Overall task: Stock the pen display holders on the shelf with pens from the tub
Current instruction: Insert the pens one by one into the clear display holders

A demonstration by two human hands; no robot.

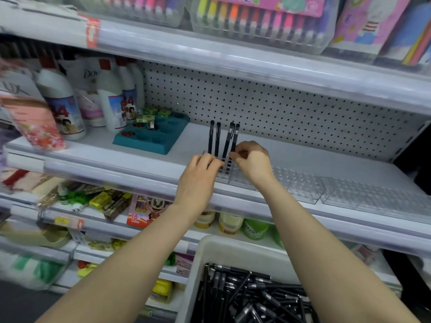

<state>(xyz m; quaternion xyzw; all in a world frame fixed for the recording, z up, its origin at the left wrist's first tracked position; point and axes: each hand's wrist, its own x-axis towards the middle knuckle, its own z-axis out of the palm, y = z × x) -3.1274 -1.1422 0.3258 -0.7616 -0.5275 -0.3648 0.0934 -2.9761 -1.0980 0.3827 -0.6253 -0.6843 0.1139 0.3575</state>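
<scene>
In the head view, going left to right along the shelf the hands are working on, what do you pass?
White bottles → teal tray → four upright black pens in the leftmost clear holder, with the left hand and right hand on them → empty clear pen holders.

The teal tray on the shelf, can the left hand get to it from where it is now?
Probably yes: the teal tray sits left of the left hand with bare shelf between.
</scene>
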